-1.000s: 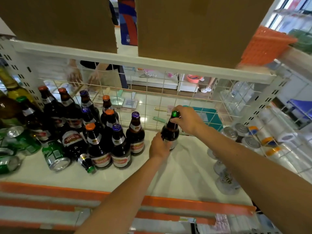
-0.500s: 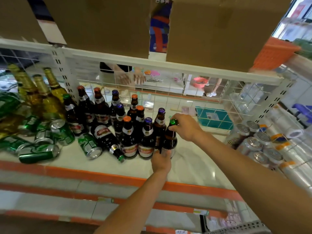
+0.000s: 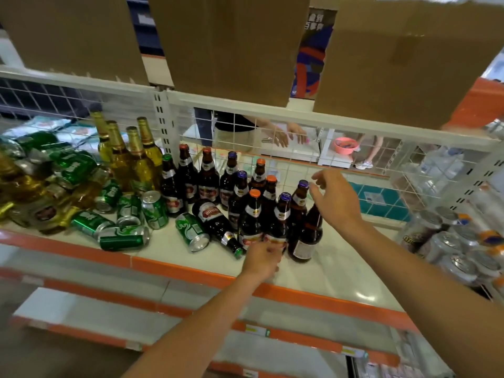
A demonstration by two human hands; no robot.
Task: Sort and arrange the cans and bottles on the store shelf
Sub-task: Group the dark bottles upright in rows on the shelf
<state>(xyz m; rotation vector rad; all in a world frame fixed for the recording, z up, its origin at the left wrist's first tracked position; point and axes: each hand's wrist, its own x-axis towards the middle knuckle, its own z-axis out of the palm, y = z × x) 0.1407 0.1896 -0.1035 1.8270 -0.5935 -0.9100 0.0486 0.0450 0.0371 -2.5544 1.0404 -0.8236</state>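
Our right hand (image 3: pixel 336 199) hung spread over the dark brown glass bottle (image 3: pixel 306 236) near the front of the white shelf (image 3: pixel 327 274). Our left hand (image 3: pixel 260 259) touched the neighbouring purple-capped brown bottle (image 3: pixel 278 227) at its red label, grip unclear. Labels were too blurred to read.

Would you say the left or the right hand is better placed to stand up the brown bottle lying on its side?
Left, probably. The left hand sits low right beside the neck of the lying bottle; the right hand hovers open, higher and farther right.
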